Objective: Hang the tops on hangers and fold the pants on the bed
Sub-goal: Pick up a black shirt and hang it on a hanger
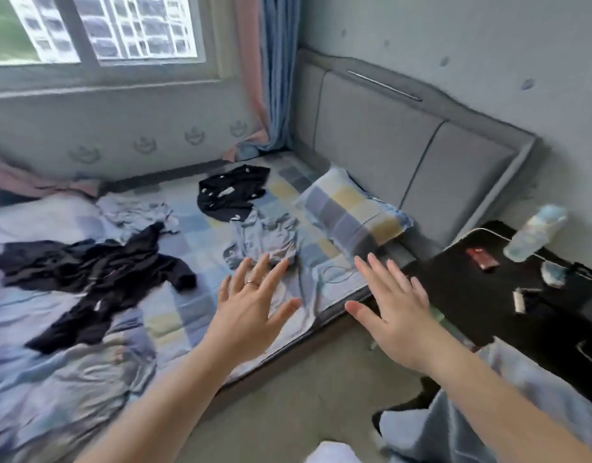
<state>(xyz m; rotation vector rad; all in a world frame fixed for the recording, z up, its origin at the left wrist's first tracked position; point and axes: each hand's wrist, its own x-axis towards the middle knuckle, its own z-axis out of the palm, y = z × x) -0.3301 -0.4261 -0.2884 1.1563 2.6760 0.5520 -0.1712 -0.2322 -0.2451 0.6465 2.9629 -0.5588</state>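
Several crumpled garments lie on the bed (187, 315). A grey-blue garment (268, 238) sits mid-bed just beyond my left hand (254, 302). A black garment with white marks (231, 192) lies farther back. A large black garment (87, 279) sprawls at the left, and a pale one (137, 212) is bunched behind it. Both hands hover with fingers spread and hold nothing. My right hand (391, 305) is over the bed's near edge. No hanger is visible.
A checked pillow (351, 212) leans near the grey headboard (405, 145). At the right, a black nightstand (508, 295) holds a plastic bottle (535, 232), a red item (481, 259) and small clutter. Curtains (271, 71) hang in the corner by the window.
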